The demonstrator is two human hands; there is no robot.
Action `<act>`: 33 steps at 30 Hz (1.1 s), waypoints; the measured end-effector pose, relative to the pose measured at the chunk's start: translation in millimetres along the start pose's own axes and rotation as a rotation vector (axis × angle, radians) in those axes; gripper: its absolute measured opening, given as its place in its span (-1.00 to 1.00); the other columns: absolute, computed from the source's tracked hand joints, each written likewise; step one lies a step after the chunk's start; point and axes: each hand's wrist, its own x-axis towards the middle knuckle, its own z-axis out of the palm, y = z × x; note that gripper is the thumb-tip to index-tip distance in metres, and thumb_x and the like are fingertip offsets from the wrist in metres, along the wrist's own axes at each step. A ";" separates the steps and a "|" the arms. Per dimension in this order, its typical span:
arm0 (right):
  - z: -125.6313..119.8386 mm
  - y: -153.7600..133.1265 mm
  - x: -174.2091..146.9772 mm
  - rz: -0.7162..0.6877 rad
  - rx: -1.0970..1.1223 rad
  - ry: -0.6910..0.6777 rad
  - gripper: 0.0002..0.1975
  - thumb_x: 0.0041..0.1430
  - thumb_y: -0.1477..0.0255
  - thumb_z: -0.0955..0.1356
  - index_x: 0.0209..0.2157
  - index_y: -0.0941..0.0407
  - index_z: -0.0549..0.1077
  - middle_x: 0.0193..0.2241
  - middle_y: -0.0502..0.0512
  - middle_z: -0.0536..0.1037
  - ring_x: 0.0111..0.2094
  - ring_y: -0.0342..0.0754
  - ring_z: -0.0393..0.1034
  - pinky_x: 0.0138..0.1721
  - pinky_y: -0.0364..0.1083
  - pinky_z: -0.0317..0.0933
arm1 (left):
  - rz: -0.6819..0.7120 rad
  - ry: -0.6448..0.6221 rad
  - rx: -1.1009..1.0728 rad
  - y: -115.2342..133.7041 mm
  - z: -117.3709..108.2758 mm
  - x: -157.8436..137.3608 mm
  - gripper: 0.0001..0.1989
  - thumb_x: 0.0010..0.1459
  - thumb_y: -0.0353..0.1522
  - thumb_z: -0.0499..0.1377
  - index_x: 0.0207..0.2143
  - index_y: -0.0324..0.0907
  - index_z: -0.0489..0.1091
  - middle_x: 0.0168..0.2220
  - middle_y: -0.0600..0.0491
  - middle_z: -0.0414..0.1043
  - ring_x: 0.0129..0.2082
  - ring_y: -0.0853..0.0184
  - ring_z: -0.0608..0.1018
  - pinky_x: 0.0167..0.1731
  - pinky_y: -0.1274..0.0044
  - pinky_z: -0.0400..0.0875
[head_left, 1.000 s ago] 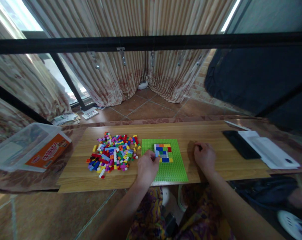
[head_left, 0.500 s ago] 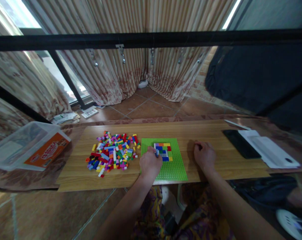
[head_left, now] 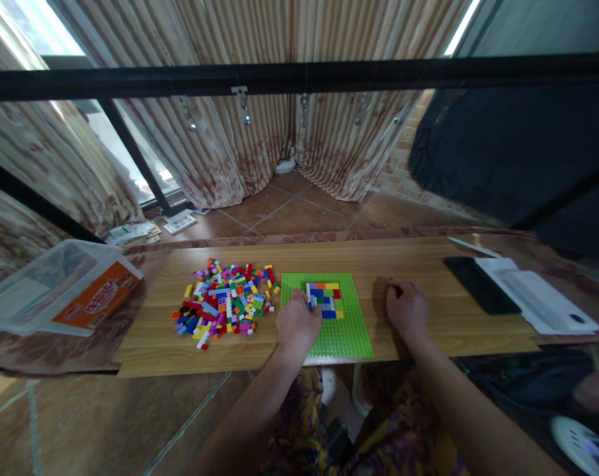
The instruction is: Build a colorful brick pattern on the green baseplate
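Note:
My left hand (head_left: 298, 320) is at the left side of a green studded baseplate (head_left: 346, 337), its fingertips pinched on a small blue toy brick (head_left: 311, 302). The fingers partly cover that brick, and whether it is pressed down cannot be made out. Beside the fingertips, a low block of toy bricks (head_left: 328, 303) in blue, yellow, orange, red, grey and white stands on the plate. To the right of the plate, my right hand (head_left: 407, 309) rests on the wooden table (head_left: 379, 261) with its fingers curled in and nothing visible in them.
A wide heap of loose toy bricks (head_left: 225, 301) lies left of the baseplate. At the far left stands a clear plastic box (head_left: 66, 264) with an orange label. A dark phone-like slab (head_left: 480, 285) and a white object (head_left: 540, 297) lie at the right end.
Both hands keep nearly the same place and grip. The whole view has shifted very slightly.

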 end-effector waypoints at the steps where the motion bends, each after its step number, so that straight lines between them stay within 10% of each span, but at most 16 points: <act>1: -0.1 -0.1 -0.1 -0.003 0.001 0.002 -0.66 0.16 0.35 0.20 -0.32 0.19 0.57 -0.38 0.24 0.52 -0.32 0.05 0.33 -0.24 -0.02 0.18 | -0.004 -0.001 0.006 0.4 0.4 -0.1 -0.72 0.15 -0.30 0.16 -0.09 -0.19 0.38 -0.29 -0.10 0.59 -0.21 0.09 0.62 -0.26 0.39 0.39; 33: -2.9 -4.3 -1.1 0.011 0.006 -0.004 -0.65 0.15 0.36 0.20 -0.32 0.20 0.57 -0.36 0.26 0.53 -0.32 0.05 0.33 -0.24 -0.02 0.19 | -0.012 -0.011 -0.021 -0.9 4.9 1.7 -0.68 0.12 -0.29 0.24 -0.09 -0.21 0.37 -0.28 -0.09 0.60 -0.20 0.14 0.62 -0.28 0.45 0.35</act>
